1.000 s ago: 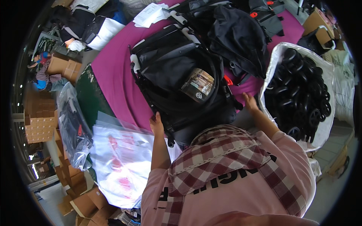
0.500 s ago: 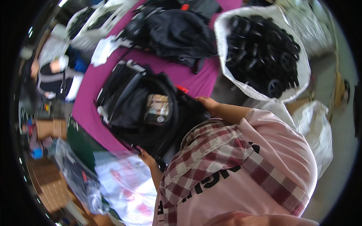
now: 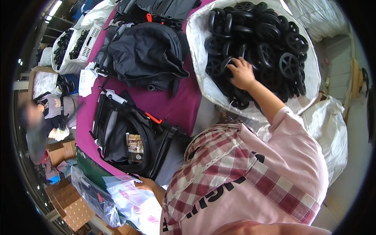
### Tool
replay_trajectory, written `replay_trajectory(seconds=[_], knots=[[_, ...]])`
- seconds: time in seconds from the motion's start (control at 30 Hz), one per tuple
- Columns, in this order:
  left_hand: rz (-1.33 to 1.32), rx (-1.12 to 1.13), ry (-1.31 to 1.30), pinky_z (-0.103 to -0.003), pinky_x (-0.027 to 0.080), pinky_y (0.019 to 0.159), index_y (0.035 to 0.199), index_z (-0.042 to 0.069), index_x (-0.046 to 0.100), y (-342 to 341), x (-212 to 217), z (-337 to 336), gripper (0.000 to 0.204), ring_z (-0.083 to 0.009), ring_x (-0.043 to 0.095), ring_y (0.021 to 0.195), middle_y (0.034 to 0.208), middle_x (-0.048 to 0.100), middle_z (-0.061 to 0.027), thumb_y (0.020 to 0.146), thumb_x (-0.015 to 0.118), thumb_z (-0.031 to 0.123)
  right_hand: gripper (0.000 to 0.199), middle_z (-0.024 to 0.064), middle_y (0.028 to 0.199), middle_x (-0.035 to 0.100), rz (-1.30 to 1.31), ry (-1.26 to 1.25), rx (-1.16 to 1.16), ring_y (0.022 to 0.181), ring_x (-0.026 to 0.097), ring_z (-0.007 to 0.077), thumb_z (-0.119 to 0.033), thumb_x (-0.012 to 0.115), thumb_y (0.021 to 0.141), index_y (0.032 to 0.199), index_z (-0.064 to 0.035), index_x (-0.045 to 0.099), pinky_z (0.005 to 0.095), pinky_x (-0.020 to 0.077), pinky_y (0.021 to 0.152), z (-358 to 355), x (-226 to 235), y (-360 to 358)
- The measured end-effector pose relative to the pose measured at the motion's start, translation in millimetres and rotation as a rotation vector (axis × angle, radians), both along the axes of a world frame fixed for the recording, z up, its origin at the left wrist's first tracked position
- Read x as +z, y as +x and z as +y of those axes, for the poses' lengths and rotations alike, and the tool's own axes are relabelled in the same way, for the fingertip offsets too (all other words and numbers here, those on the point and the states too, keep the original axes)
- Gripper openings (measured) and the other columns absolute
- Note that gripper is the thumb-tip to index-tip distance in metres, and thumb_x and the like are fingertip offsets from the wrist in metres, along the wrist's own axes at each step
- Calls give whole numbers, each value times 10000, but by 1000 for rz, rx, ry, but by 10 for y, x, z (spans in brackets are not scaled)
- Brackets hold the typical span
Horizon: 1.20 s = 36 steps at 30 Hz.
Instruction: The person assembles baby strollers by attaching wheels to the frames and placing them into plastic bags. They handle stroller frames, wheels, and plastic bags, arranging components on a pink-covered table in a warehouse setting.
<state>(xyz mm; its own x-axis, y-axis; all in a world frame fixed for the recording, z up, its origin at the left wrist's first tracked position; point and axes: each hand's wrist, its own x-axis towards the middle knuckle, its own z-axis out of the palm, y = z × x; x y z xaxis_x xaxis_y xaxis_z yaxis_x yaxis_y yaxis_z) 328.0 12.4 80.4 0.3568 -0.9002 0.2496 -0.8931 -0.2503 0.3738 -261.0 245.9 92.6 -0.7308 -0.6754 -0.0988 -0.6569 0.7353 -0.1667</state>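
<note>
My right hand point(image 3: 241, 73) reaches over a large white sack point(image 3: 194, 43) heaped with black stroller wheels point(image 3: 270, 55). Its fingers are spread and touch the wheels at the near left side, gripping none that I can see. A folded black stroller point(image 3: 117, 133) lies on the purple-covered table point(image 3: 172, 105) in front of me, with a picture label point(image 3: 135, 147) and a red strap point(image 3: 153, 118). Beside its near edge is my left hand point(image 3: 147, 184), fingers stretched out over clear printed plastic bags point(image 3: 131, 201).
Another folded black stroller point(image 3: 147, 51) lies farther along the table, white papers point(image 3: 87, 81) beside it. Cardboard boxes point(image 3: 68, 203) and a plastic-wrapped dark item point(image 3: 92, 194) are at the lower left. A person point(image 3: 58, 109) is at the far left. White sacks point(image 3: 327, 133) stand on the right.
My right hand has left the near stroller's right side and moved up and right onto the wheels. My left hand stays by the stroller's near edge. The view has shifted toward the sack.
</note>
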Motion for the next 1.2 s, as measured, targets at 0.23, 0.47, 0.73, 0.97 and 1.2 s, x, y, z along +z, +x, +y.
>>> replay_trajectory(seconds=[0.23, 0.47, 0.73, 0.97, 1.2], knots=[[-119, -407, -65, -451, 362, 1010, 1311, -5, 385, -1503, 480, 273, 510, -375, 378, 1224, 1323, 363, -231, 855, 584, 106, 283, 79, 1164, 563, -26, 246, 211, 1228, 399, 470, -130, 621, 766, 1048, -145, 632, 547, 268, 1065, 300, -643, -558], [1, -531, -96, -439, 355, 1010, 1307, -4, 399, -2265, 694, 261, 496, -369, 391, 1207, 1319, 355, -231, 855, 578, 95, 262, 92, 1134, 579, -156, -580, 20, 1126, 502, 352, -114, 694, 651, 898, -79, 614, 457, 421, 915, 568, 237, -1097], [-13, -620, -164, -450, 347, 1014, 1311, -5, 390, -2406, 608, 285, 527, -382, 367, 1229, 1346, 310, -246, 832, 593, 85, 481, 159, 936, 678, -663, -803, -706, 893, 623, 216, -367, 588, 834, 1011, 75, 653, 302, 446, 818, 1117, -102, -1805], [62, -522, -157, -468, 327, 1021, 1300, 12, 410, -2020, 669, 472, 515, -383, 312, 1283, 1387, 281, -231, 823, 604, 36, 376, 124, 904, 674, -997, -445, -452, 813, 621, 216, -273, 558, 777, 971, 29, 668, 306, 473, 748, 1117, 63, -1920], [123, -536, -164, -480, 318, 1004, 1248, -37, 448, -1662, 488, 660, 458, -408, 328, 1258, 1343, 345, -269, 823, 604, 34, 342, 180, 902, 658, -811, -205, -271, 805, 631, 279, -205, 642, 679, 908, 49, 649, 360, 493, 784, 668, 169, -854]])
